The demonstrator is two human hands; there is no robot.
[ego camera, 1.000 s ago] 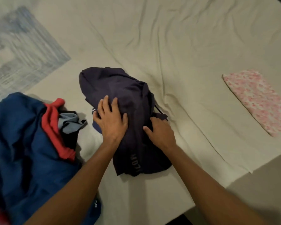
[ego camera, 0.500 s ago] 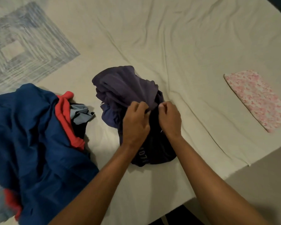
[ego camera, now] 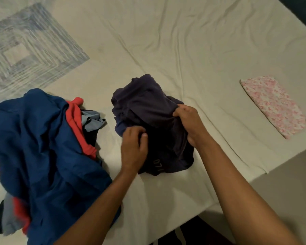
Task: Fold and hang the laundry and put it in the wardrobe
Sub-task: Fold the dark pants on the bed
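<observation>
Both hands on the dark navy garment (ego camera: 148, 110), mid-bed, near the front edge. Right hand (ego camera: 189, 124) grips the garment's right side: fingers curled over a bunched ridge of cloth, thumb tucked on the near side, fabric drawn taut toward the left from that hold. Left hand (ego camera: 133, 147) sits at the garment's lower left, fingers bent inward with the tips pinching a fold of the cloth; palm side hidden, so how deep the pinch goes cannot be told. Garment is crumpled into a rounded heap, not flat; pale lettering shows on its near hem, just beside the left wrist, too partial to read. It rests on the cream bedsheet (ego camera: 184, 50), which is creased in long diagonal wrinkles. To the left, apart from the navy garment by a strip of bare sheet, lies a loose pile of laundry (ego camera: 34, 138): a large blue piece on top, red trim (ego camera: 78, 121) running through it, a grey-blue scrap (ego camera: 91, 118) poking out at its right edge. Far right, well apart, a folded pink floral cloth (ego camera: 274, 106) lies flat near the bed's edge. Upper left, a blue-and-white patterned pillow (ego camera: 25, 50). No containers in view; everything lies directly on the sheet.
</observation>
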